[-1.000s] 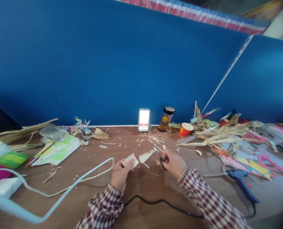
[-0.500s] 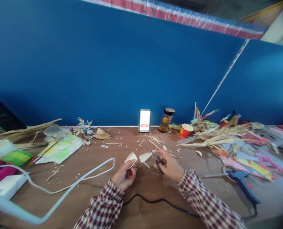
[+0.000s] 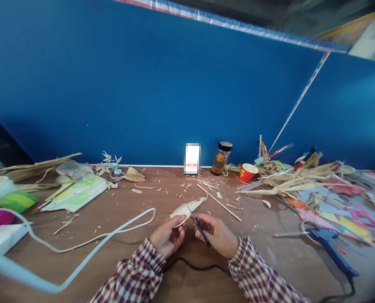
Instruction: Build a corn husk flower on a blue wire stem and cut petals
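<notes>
Pinched between the thumb and fingers of my left hand point(image 3: 170, 237) is a pale piece of dried corn husk point(image 3: 178, 208), pointing away from me. Beyond it, a long pale husk shape tapers to the right; whether this is one piece or two overlapping cannot be made out. My right hand point(image 3: 218, 235) grips dark-handled scissors point(image 3: 203, 233), fingers closed around them. Their slim blades angle up and left across the husk, close to my left fingertips. Whether the blades touch the husk is unclear.
Trimmings and a thin stick point(image 3: 220, 203) lie ahead on the brown table. A blue glue gun point(image 3: 331, 248) and a husk pile point(image 3: 304, 181) are right. A red cup point(image 3: 248, 173) and dark-lidded jar point(image 3: 222, 159) stand behind. A pale blue bent tube point(image 3: 108, 233) arcs at left.
My right hand has moved left, bringing the scissors from beside the husk to across it. The separate husk piece that lay between my hands now lines up with the held one.
</notes>
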`<state>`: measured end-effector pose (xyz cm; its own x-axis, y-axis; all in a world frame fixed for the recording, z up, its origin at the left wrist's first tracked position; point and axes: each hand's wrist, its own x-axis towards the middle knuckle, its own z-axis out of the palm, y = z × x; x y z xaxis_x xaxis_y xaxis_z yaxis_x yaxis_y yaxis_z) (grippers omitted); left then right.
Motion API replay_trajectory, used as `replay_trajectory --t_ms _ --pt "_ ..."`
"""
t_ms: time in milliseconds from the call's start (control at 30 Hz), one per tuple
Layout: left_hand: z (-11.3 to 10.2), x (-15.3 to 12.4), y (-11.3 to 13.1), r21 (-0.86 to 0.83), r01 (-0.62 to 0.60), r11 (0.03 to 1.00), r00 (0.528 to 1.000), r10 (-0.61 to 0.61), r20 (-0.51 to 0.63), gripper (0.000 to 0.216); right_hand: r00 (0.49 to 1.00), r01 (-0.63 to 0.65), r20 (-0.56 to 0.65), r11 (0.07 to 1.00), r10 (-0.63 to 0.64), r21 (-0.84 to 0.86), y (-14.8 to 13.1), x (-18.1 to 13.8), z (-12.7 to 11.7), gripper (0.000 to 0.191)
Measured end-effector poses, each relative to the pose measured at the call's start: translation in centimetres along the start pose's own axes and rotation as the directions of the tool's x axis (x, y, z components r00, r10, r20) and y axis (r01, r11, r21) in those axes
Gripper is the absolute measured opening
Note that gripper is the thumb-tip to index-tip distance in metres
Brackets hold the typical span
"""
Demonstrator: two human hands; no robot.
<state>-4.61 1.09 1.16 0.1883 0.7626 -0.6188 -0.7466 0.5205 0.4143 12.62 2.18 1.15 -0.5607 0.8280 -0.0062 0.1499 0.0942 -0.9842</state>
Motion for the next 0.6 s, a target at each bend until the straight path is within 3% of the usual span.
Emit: replay_trajectory --t_ms 133,300,600 --pt "0.00 -0.02 -0.15 0.000 0.014 1.000 1.000 -0.014 0.022 0.011 0.999 0.046 0.024 0.999 -0.046 0.001 0.18 0.12 0.04 0.038" --pt "-0.13 -0.07 -0.13 0.017 0.003 1.000 0.999 -0.004 0.033 0.009 0.999 -0.012 -0.037 1.000 0.012 -0.013 0.49 0.23 0.01 0.042" --pt "0.08 -0.17 -0.33 0.063 0.009 0.998 1.000 -0.011 0.029 0.010 0.999 -0.038 0.016 0.999 0.038 0.033 0.89 0.17 0.04 0.038"
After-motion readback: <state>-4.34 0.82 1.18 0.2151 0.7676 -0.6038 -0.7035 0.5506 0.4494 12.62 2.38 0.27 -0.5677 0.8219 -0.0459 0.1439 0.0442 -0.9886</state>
